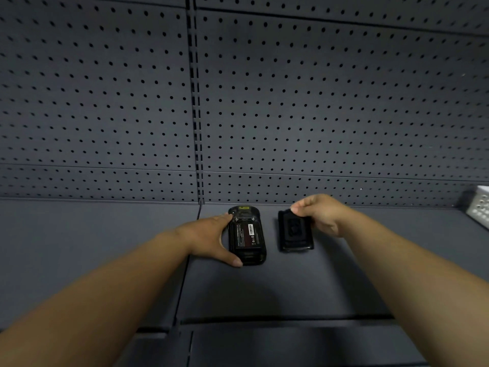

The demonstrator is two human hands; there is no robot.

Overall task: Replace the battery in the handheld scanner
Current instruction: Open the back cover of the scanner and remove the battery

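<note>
The handheld scanner (pixel 247 235) lies face down on the dark grey shelf (pixel 264 287), close to the perforated back panel (pixel 317 102), with its back open so that the battery (pixel 244 235) sits exposed in its bay, a white and red label showing on it. The left hand (pixel 209 238) rests against the scanner's left side, its grip spread apart: the forefinger touches the upper left corner and the thumb lies along the lower left edge, bracing the body without closing around it. Just to the right, apart from the scanner, the black battery cover (pixel 294 231) lies flat on the shelf. The right hand (pixel 321 214) has its grip pinched on the cover's upper right corner, thumb and fingertips together on the edge. At the far right edge a white perforated basket (pixel 480 206) stands on the shelf, well apart from both hands.
</note>
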